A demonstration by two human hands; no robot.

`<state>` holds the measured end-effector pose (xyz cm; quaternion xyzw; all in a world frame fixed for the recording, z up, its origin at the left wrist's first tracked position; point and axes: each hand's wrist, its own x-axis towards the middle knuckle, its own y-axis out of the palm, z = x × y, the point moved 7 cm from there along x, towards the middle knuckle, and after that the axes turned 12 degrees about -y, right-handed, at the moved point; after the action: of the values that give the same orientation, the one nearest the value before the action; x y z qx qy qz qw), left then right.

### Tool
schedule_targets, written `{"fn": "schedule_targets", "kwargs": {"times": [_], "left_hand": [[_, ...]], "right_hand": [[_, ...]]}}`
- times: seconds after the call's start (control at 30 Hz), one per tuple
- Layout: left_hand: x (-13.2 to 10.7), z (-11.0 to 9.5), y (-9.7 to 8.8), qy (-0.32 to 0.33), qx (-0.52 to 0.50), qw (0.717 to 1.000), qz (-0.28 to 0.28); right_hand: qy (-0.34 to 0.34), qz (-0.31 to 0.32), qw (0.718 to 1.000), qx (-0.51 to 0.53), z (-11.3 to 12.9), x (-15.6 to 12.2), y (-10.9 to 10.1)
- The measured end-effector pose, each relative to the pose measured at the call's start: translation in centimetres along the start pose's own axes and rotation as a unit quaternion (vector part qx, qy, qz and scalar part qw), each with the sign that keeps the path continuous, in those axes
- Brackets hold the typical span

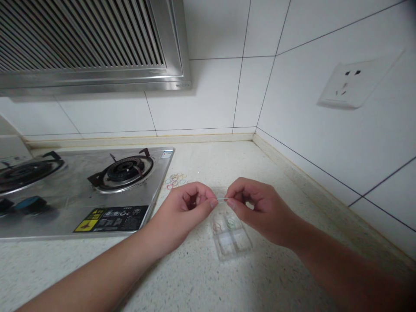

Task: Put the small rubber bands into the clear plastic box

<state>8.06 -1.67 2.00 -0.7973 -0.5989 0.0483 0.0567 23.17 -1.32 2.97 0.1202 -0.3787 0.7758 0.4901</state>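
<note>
My left hand (191,203) and my right hand (253,206) meet above the counter, each pinching one end of a thin pale rubber band (222,199) stretched between the fingertips. Below them lies a clear plastic compartment box (232,245) with a pink band and a green band in two of its cells. A small heap of coloured rubber bands (175,180) lies on the counter just beyond my left hand, beside the stove.
A steel gas stove (81,190) with two burners fills the left. A range hood (91,43) hangs above it. The speckled countertop (201,277) ends at tiled walls; a white wall socket (352,84) is on the right wall.
</note>
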Motion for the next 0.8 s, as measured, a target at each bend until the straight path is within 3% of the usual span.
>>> {"fn": "schedule_targets", "kwargs": {"times": [0.5, 0.8], "left_hand": [[-0.03, -0.11, -0.23, 0.015, 0.007, 1.0, -0.01], [-0.16, -0.25, -0.46, 0.034, -0.02, 0.999, -0.013]], "right_hand": [[-0.006, 0.001, 1.0, 0.001, 0.2, -0.06, -0.08], [0.025, 0.015, 0.996, 0.083, -0.42, -0.17, 0.54]]}}
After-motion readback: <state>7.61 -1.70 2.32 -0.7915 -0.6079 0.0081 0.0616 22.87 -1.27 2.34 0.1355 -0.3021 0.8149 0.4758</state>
